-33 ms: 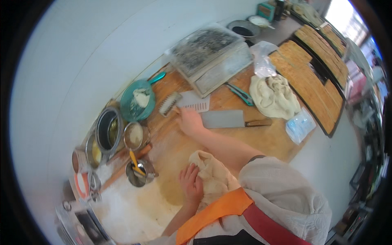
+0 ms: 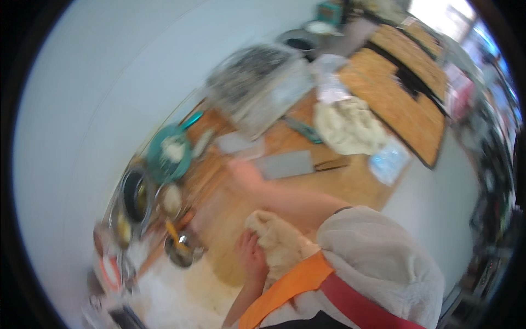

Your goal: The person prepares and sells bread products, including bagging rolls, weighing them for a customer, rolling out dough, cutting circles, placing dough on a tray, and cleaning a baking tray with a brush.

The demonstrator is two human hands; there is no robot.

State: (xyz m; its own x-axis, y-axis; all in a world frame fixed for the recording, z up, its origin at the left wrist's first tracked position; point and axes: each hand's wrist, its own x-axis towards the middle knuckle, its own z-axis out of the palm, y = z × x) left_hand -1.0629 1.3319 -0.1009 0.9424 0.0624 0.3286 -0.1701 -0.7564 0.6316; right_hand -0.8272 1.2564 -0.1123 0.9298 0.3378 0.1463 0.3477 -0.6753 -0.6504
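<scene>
My left hand [image 2: 253, 256] is at the near middle of the wooden worktable, its fingers extended and slightly spread against a soft, rumpled beige mass [image 2: 276, 238]. I cannot tell whether this mass is cloth or dough. Farther out, my right hand [image 2: 245, 174] is smeared by motion, so its fingers do not show. It is nearest to a pale plastic scraper [image 2: 241, 145] and a cleaver [image 2: 287, 164] with a wooden handle. A brush [image 2: 203, 143] lies beyond it, beside a green bowl [image 2: 164, 159] holding white powder.
Pots stand along the wall at left, with a metal cup [image 2: 183, 252] holding a yellow-handled tool. A lidded box [image 2: 257, 88] stands at the back. To the right are a crumpled cream mass [image 2: 350, 126], a blue-white packet [image 2: 390, 162] and wooden boards [image 2: 394, 98].
The view has shifted and blurred. The brush has swung round toward the green bowl, and my right hand is farther from it. My left hand stays against the beige mass.
</scene>
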